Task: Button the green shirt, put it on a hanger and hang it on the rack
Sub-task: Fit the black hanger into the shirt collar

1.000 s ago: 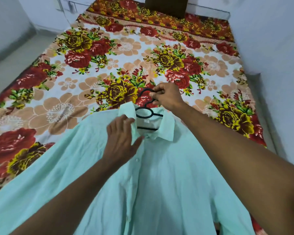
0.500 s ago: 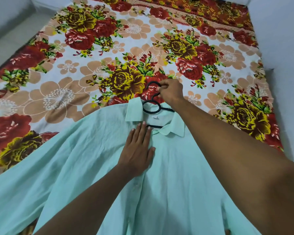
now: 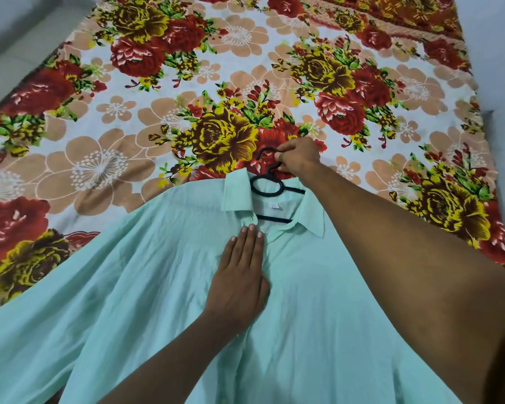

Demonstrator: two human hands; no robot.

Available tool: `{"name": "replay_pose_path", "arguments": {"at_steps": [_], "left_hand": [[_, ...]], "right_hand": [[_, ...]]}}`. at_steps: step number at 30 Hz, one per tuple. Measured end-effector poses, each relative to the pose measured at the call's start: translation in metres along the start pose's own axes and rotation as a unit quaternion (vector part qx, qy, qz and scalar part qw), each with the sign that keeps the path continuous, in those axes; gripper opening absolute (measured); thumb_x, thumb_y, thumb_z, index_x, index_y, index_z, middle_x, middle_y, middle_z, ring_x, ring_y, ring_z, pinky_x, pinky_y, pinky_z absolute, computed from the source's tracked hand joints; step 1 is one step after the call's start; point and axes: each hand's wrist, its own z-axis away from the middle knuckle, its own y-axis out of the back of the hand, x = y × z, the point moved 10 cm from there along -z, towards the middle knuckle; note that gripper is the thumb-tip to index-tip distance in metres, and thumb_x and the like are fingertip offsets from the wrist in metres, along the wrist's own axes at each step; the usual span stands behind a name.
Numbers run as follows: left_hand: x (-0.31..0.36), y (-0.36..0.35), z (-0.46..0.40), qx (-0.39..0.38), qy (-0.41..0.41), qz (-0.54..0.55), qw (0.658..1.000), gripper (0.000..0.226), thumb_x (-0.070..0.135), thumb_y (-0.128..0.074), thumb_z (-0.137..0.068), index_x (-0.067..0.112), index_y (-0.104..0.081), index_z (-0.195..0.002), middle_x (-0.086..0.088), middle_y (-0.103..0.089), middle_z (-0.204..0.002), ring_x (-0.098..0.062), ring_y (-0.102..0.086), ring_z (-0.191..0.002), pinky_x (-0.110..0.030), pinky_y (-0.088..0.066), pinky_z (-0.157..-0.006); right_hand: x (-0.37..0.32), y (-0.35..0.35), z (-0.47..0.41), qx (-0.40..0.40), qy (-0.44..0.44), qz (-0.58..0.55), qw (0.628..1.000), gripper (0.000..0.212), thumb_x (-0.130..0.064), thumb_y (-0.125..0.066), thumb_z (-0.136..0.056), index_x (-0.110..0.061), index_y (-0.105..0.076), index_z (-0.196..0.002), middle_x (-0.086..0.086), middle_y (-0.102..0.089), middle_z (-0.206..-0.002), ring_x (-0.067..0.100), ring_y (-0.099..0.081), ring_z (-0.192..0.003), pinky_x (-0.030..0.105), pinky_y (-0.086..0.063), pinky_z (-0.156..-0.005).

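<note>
The pale green shirt (image 3: 146, 287) lies spread front-up on the bed, collar pointing away from me. A black hanger (image 3: 267, 188) sits inside the neck opening, its hook sticking out past the collar. My right hand (image 3: 299, 161) grips that hook just beyond the collar. My left hand (image 3: 239, 275) presses flat on the shirt front below the collar, fingers straight and together, fingertips near the top of the placket. The hanger's shoulders are hidden under the fabric. No rack is in view.
The bed is covered by a floral sheet (image 3: 99, 167) in red, yellow and peach. A pale wall (image 3: 502, 68) runs along the bed's right side. Grey floor (image 3: 18, 45) shows at the upper left.
My left hand let go of the collar area and slid down to lie flat on the shirt front. My right hand kept its hold on the hanger hook. The camera tilted downward.
</note>
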Motion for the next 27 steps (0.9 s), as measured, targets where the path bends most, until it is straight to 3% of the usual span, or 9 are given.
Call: {"name": "replay_pose_path", "arguments": {"at_steps": [4,8,11,17,20,22,24,27], "left_hand": [[-0.001,0.002,-0.001,0.008,0.001,0.011,1.000,0.071,0.039,-0.029,-0.107,0.005,-0.009,-0.165,-0.014,-0.004,-0.174,-0.026,0.000,-0.163,-0.048,-0.014,-0.131],[-0.004,0.012,-0.005,0.006,0.008,0.009,1.000,0.079,0.056,-0.026,-0.107,0.005,-0.010,-0.165,-0.012,-0.004,-0.174,-0.025,-0.001,-0.162,-0.043,-0.006,-0.130],[0.000,0.028,-0.009,0.004,0.007,0.002,1.000,0.084,0.063,-0.020,-0.106,0.004,-0.009,-0.165,-0.014,-0.002,-0.174,-0.026,0.002,-0.162,-0.042,-0.004,-0.130],[0.029,0.108,-0.006,0.041,-0.005,-0.033,0.999,0.085,0.064,-0.021,-0.107,0.005,-0.001,-0.165,-0.015,0.009,-0.174,-0.026,0.013,-0.162,-0.047,-0.006,-0.130],[0.054,0.188,0.003,0.108,-0.030,-0.034,0.993,0.081,0.058,-0.029,-0.108,0.004,-0.008,-0.165,-0.016,0.002,-0.174,-0.028,0.007,-0.162,-0.048,-0.009,-0.130],[0.068,0.244,0.012,0.167,-0.054,-0.018,0.984,0.073,0.049,-0.038,-0.108,0.005,-0.022,-0.164,-0.018,-0.013,-0.173,-0.031,-0.009,-0.162,-0.049,-0.015,-0.129],[0.077,0.319,0.030,0.279,-0.073,0.002,0.958,0.055,0.036,-0.048,-0.104,0.007,-0.043,-0.151,-0.021,-0.037,-0.157,-0.037,-0.037,-0.145,-0.053,-0.033,-0.117],[0.073,0.427,0.058,0.436,-0.048,0.018,0.899,0.038,0.022,-0.054,-0.099,0.009,-0.044,-0.133,-0.018,-0.042,-0.135,-0.038,-0.046,-0.120,-0.049,-0.036,-0.100]], "right_hand": [[-0.005,-0.006,0.010,-0.052,0.000,-0.035,0.998,0.021,-0.011,-0.067,-0.101,-0.007,-0.069,-0.121,0.016,-0.068,-0.121,0.031,-0.070,-0.106,0.044,-0.066,-0.080],[-0.029,0.004,0.032,-0.109,0.043,-0.064,0.991,0.010,-0.013,-0.056,-0.107,-0.013,-0.058,-0.116,0.010,-0.066,-0.115,0.031,-0.074,-0.093,0.041,-0.066,-0.065],[-0.061,0.034,0.059,-0.097,0.109,-0.067,0.987,0.013,-0.013,-0.054,-0.108,-0.009,-0.058,-0.120,0.002,-0.060,-0.101,0.022,-0.072,-0.084,0.040,-0.066,-0.065],[-0.145,0.116,0.135,-0.053,0.212,-0.070,0.973,0.013,-0.015,-0.057,-0.107,-0.010,-0.060,-0.118,0.006,-0.054,-0.107,0.027,-0.069,-0.098,0.042,-0.067,-0.067],[-0.210,0.171,0.192,-0.035,0.266,-0.081,0.960,0.012,-0.015,-0.057,-0.107,-0.010,-0.061,-0.117,0.003,-0.055,-0.105,0.019,-0.074,-0.089,0.036,-0.066,-0.065],[-0.250,0.206,0.226,-0.024,0.292,-0.088,0.952,0.010,-0.014,-0.058,-0.106,-0.011,-0.061,-0.116,-0.002,-0.055,-0.102,0.013,-0.074,-0.083,0.038,-0.066,-0.065],[-0.292,0.245,0.265,-0.011,0.319,-0.097,0.943,0.011,-0.012,-0.060,-0.105,-0.011,-0.062,-0.115,0.000,-0.057,-0.102,0.012,-0.074,-0.081,0.041,-0.067,-0.065],[-0.353,0.299,0.325,0.012,0.365,-0.100,0.925,0.013,-0.012,-0.062,-0.103,-0.012,-0.065,-0.116,0.003,-0.063,-0.103,0.014,-0.075,-0.088,0.042,-0.067,-0.064]]}}
